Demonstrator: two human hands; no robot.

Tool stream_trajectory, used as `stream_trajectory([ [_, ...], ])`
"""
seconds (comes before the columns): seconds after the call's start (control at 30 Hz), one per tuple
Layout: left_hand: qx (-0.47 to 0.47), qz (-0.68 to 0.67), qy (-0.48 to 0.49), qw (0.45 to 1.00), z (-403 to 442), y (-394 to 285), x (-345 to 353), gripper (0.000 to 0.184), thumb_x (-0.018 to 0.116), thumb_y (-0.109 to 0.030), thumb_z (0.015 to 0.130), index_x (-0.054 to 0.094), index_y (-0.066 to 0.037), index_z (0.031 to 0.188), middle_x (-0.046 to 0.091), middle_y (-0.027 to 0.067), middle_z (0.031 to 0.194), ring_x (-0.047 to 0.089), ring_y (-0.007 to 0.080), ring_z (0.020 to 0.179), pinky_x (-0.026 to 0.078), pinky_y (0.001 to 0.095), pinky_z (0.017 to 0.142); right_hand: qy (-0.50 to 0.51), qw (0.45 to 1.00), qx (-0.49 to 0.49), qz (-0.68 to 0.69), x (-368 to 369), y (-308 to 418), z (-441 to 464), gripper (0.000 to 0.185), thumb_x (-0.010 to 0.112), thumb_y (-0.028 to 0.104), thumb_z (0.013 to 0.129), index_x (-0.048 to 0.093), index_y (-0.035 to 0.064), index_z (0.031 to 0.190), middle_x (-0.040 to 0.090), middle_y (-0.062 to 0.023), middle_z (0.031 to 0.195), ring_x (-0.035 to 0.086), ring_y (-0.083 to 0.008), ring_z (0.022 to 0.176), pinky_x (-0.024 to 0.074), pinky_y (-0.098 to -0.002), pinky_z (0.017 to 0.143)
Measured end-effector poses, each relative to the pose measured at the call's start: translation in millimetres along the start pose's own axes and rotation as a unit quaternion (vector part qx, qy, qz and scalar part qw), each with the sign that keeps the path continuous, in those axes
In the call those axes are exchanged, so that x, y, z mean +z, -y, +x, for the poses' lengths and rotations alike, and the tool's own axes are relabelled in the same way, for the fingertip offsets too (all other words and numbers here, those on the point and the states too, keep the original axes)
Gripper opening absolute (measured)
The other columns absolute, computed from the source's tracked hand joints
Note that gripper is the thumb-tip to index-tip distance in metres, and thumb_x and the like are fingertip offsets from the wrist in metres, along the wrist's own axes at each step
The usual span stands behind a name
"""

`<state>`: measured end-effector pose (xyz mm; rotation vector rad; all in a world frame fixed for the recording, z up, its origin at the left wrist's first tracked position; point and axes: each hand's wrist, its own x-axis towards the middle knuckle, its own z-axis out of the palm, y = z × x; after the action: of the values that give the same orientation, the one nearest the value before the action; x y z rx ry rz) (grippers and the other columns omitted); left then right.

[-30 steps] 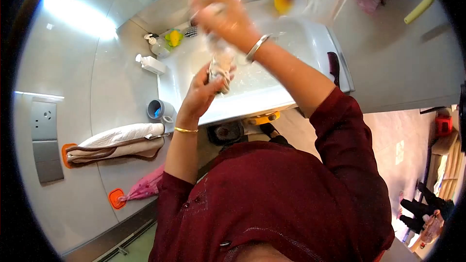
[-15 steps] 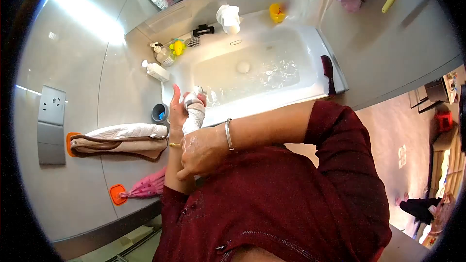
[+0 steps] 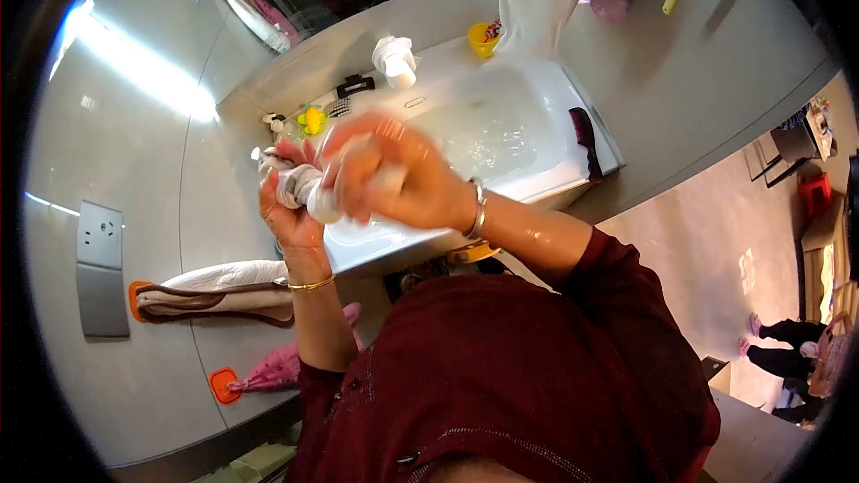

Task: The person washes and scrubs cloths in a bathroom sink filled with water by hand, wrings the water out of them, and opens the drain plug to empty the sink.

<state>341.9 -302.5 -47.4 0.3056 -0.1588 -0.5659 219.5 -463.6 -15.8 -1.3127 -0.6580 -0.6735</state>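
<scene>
A wet white cloth (image 3: 319, 200), twisted into a rope, is stretched between my hands in front of the washbasin (image 3: 358, 246). My left hand (image 3: 288, 215), with a gold bracelet at the wrist, is closed around its left part, palm turned up. Smeared by motion, my right hand (image 3: 416, 181) curls over the right end of the cloth from above. A silver bangle (image 3: 479, 207) circles that wrist. Shallow water (image 3: 483, 148) lies in the basin behind the hands. The cloth's far ends are partly hidden by my fingers.
On the basin's back ledge are a white tap (image 3: 394, 61), a black hair clip (image 3: 355, 86), a yellow toy (image 3: 311, 119) and a yellow cup (image 3: 484, 39). A dark comb (image 3: 585, 143) lies on the right rim. Towels (image 3: 215, 291) hang left. Someone's legs (image 3: 783, 346) show far right.
My right hand has lifted from across my left forearm to beside my left hand, still on the twisted cloth. Both hands are higher, over the basin's front left, and the view has shifted slightly.
</scene>
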Motion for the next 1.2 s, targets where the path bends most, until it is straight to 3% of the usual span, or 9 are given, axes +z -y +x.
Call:
stream_trajectory([
  [0.1, 0.032, 0.045, 0.084, 0.995, 10.5, 2.1, 14.4, 0.036, 0.061, -0.003, 0.075, 0.048, -0.003, 0.109, 0.057, 0.0062, 0.095, 0.054, 0.0168, 0.089, 0.034, 0.0388, 0.101, -0.173, 0.968, 0.067, 0.169, -30.7, 0.2, 14.2, 0.027, 0.046, 0.009, 0.085, 0.039, 0.0009, 0.11, 0.047, -0.0032, 0.059, 0.052, -0.0146, 0.055, 0.0503, -0.0423, 0.077],
  [0.23, 0.116, 0.21, 0.225, 0.944, 10.2, 31.3, 68.7, 0.029, 0.065, -0.005, 0.071, 0.049, -0.011, 0.094, 0.052, 0.0034, 0.082, 0.05, 0.015, 0.078, 0.038, 0.0364, 0.09, -0.256, 0.899, 0.135, 0.329, -71.8, -22.6, 28.6, 0.016, 0.044, 0.007, 0.085, 0.042, 0.0033, 0.1, 0.046, -0.0055, 0.059, 0.05, -0.017, 0.051, 0.0523, -0.0418, 0.066],
  [0.4, 0.203, 0.516, 0.336, 0.761, 18.6, 74.1, 99.1, 0.039, 0.074, 0.008, 0.055, 0.049, -0.011, 0.079, 0.056, 0.0044, 0.068, 0.055, 0.0174, 0.069, 0.047, 0.036, 0.073, -0.252, 0.856, 0.258, 0.371, -116.5, -60.5, 41.0, 0.005, 0.046, 0.008, 0.087, 0.045, 0.0044, 0.091, 0.04, -0.0017, 0.057, 0.043, -0.0141, 0.049, 0.0484, -0.0389, 0.063],
  [0.6, 0.197, 0.681, 0.485, 0.512, 47.3, 131.2, 94.0, 0.011, 0.062, -0.003, 0.059, 0.054, -0.009, 0.065, 0.051, 0.0036, 0.064, 0.052, 0.0225, 0.059, 0.041, 0.0304, 0.055, -0.218, 0.868, 0.379, 0.236, -153.5, -80.4, 68.5, 0.004, 0.047, 0.007, 0.084, 0.046, 0.0036, 0.087, 0.04, -0.0032, 0.054, 0.041, -0.0144, 0.042, 0.0475, -0.0368, 0.048],
  [0.9, 0.089, 0.793, 0.552, 0.241, 102.4, 213.0, 24.6, 0.017, 0.06, -0.004, 0.063, 0.057, -0.014, 0.077, 0.056, 0.0014, 0.077, 0.059, 0.0222, 0.069, 0.046, 0.0352, 0.059, -0.2, 0.91, 0.362, -0.031, -200.1, -123.0, 56.7, 0.014, 0.045, 0.007, 0.08, 0.047, -0.0027, 0.089, 0.047, -0.0077, 0.054, 0.044, -0.0156, 0.04, 0.043, -0.0314, 0.044],
  [0.97, 0.06, 0.799, 0.541, 0.255, 114.9, 222.9, 6.4, 0.016, 0.061, -0.008, 0.067, 0.059, -0.015, 0.081, 0.059, 0.0019, 0.082, 0.06, 0.0216, 0.072, 0.047, 0.0363, 0.06, -0.216, 0.901, 0.367, -0.088, -201.3, -120.7, 54.7, 0.015, 0.045, 0.009, 0.081, 0.048, -0.0026, 0.09, 0.048, -0.0074, 0.053, 0.046, -0.0151, 0.041, 0.0418, -0.0303, 0.044],
  [1.03, -0.02, 0.846, 0.495, 0.199, 126.0, 230.5, -2.3, 0.014, 0.061, -0.009, 0.068, 0.059, -0.015, 0.081, 0.06, 0.0017, 0.085, 0.06, 0.0224, 0.073, 0.046, 0.037, 0.062, -0.248, 0.897, 0.352, -0.099, -205.0, -131.4, 51.3, 0.015, 0.045, 0.009, 0.081, 0.048, -0.0024, 0.09, 0.049, -0.0072, 0.052, 0.046, -0.0145, 0.042, 0.0409, -0.0293, 0.043],
  [1.17, 0.046, 0.839, 0.474, 0.264, 140.3, 243.7, -32.1, 0.013, 0.062, -0.006, 0.067, 0.057, -0.011, 0.078, 0.058, 0.0058, 0.088, 0.056, 0.0265, 0.085, 0.045, 0.0374, 0.073, -0.287, 0.887, 0.345, -0.107, -204.7, -137.0, 44.4, 0.016, 0.045, 0.01, 0.081, 0.049, -0.0013, 0.091, 0.049, -0.0071, 0.051, 0.046, -0.0137, 0.042, 0.0395, -0.0282, 0.043],
  [1.2, 0.135, 0.824, 0.488, 0.256, 142.2, 245.9, -43.2, 0.019, 0.061, -0.003, 0.068, 0.056, -0.01, 0.086, 0.056, 0.0081, 0.092, 0.053, 0.0275, 0.089, 0.044, 0.0375, 0.077, -0.29, 0.885, 0.345, -0.115, -202.2, -137.1, 42.2, 0.016, 0.046, 0.011, 0.082, 0.049, -0.001, 0.091, 0.049, -0.0067, 0.051, 0.046, -0.0134, 0.043, 0.0393, -0.028, 0.043],
])
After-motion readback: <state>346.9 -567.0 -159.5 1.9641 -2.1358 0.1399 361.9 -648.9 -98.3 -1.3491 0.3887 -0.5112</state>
